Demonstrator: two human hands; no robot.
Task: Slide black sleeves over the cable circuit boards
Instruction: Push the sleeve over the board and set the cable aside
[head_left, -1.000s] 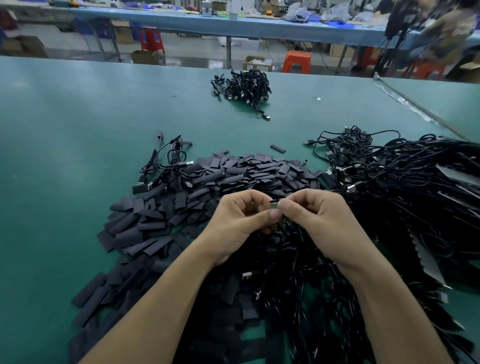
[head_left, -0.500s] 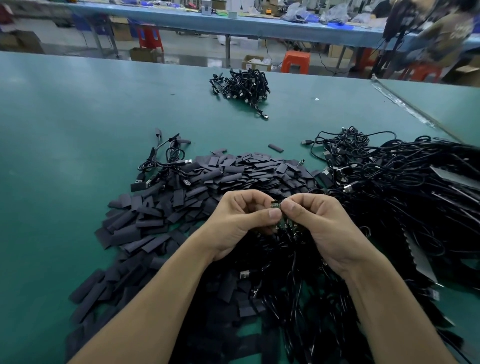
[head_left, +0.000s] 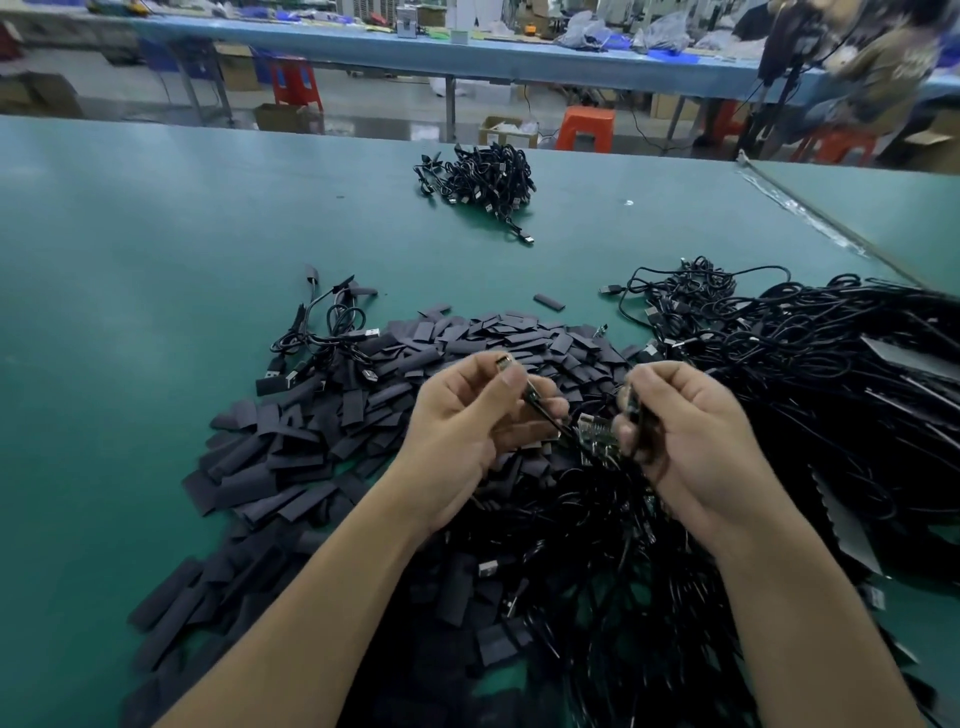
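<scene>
Sleeving step, held above the bench (head_left: 130, 291); circuit board (head_left: 596, 434) bare, not yet covered.

Pinching cable plug (head_left: 505, 362) betw. thumb + forefinger of L hand (head_left: 462, 421), other fingers curled. Holding board mid-air betw. both hands, just over cable tangle (head_left: 831, 405). Gripping a dark piece (head_left: 638, 415) in curled R hand (head_left: 696, 441), right beside board; blurred, prob. a black sleeve, cannot confirm. Working w/ loose sleeve pile (head_left: 322, 447) underneath and to the left. Risks: jamming on a board corner or component w/ a flattened sleeve mouth; buckling instead of sliding if pushed off-axis; losing alignment through slack cable, given grip on plug only; snagging neighbouring cables on any pull.
</scene>
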